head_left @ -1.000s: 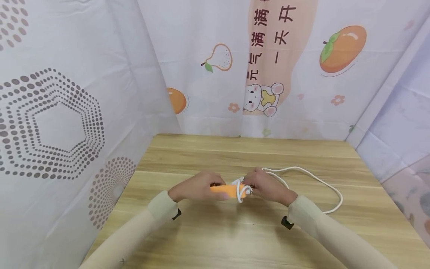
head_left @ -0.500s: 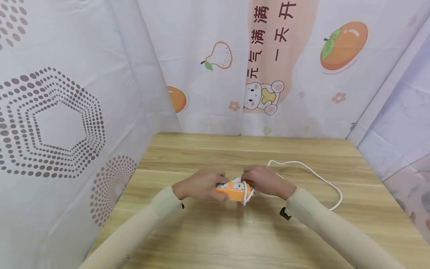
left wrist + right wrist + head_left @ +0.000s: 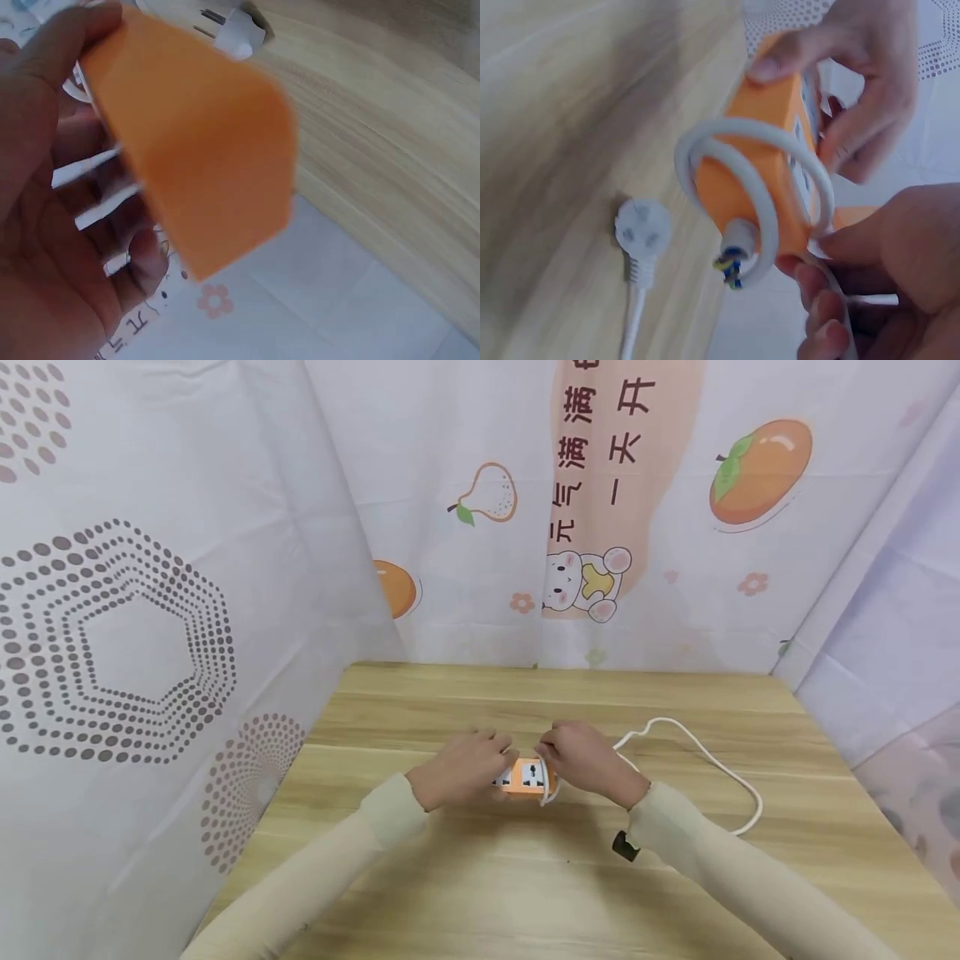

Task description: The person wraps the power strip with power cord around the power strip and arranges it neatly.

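Orange boxy plastic power strip (image 3: 521,778), above wood-grain counter (image 3: 487,893), now tilted vs. 0.5 s ago: white sockets (image 3: 533,774) show more. L. hand (image 3: 468,764) grips strip; R. hand (image 3: 588,760) holds round white cord (image 3: 761,129). Wrap prob. easier to reach.

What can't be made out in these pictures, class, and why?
Head view: left end of the power strip, behind the left hand.
Left wrist view: the holes in the sockets, turned from the camera.
Right wrist view: number of wires, too blurred; the plug cord, cut off by the bottom edge.
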`<state>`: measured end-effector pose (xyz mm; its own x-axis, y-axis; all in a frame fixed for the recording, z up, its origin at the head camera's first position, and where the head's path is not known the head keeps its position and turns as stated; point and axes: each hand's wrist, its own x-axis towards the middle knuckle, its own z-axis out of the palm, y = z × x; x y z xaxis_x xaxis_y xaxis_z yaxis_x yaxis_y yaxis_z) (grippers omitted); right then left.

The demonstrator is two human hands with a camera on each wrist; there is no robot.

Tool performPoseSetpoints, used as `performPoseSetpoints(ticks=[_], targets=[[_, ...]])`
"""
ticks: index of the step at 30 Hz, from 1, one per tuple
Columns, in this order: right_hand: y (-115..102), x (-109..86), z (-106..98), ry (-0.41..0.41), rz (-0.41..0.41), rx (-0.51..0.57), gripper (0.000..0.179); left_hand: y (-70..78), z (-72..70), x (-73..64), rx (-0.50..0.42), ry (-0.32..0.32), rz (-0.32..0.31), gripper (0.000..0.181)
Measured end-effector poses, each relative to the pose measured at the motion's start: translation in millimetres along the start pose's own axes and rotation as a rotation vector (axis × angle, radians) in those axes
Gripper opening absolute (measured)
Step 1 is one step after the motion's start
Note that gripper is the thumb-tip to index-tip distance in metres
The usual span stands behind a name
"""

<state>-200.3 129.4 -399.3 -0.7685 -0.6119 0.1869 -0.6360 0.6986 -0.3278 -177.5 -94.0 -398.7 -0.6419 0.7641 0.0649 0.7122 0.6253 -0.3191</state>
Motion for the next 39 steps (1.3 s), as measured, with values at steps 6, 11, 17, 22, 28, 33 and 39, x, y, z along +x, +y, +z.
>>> performPoseSetpoints(ticks=[6,11,17,22,28,33,39], targets=[[-5.4,-0.6,1.2,0.034,0.068,0.051,0.027,2.4,4.4,-0.8,0.076,0.097,-0.053,0.058],[-3.5,0.4,-1.4,0.070,0.095,0.085,0.021,1.3,9.5,-6.9,0.029,0.292,-0.216,0.072],[0.7,-0.9,-4.0,0.100,0.121,0.139,0.026,-8.2,8.0,-8.8,-0.008,0.561,-0.283,0.076],[-0.4,-1.1,-4.5,0.117,0.107,0.138,0.024,-13.8,10.1,-6.7,-0.011,0.602,-0.256,0.075],[-2.5,0.6,-0.9,0.144,0.045,0.029,0.016,-8.5,12.5,-4.2,-0.008,0.594,-0.201,0.073],[-2.7,1.5,-0.2,0.136,0.114,0.051,0.011,-5.7,12.2,-1.7,0.063,0.577,-0.181,0.075],[-3.8,1.6,2.7,0.156,0.152,0.087,0.013,0.2,16.9,2.1,0.184,0.528,-0.181,0.081]])
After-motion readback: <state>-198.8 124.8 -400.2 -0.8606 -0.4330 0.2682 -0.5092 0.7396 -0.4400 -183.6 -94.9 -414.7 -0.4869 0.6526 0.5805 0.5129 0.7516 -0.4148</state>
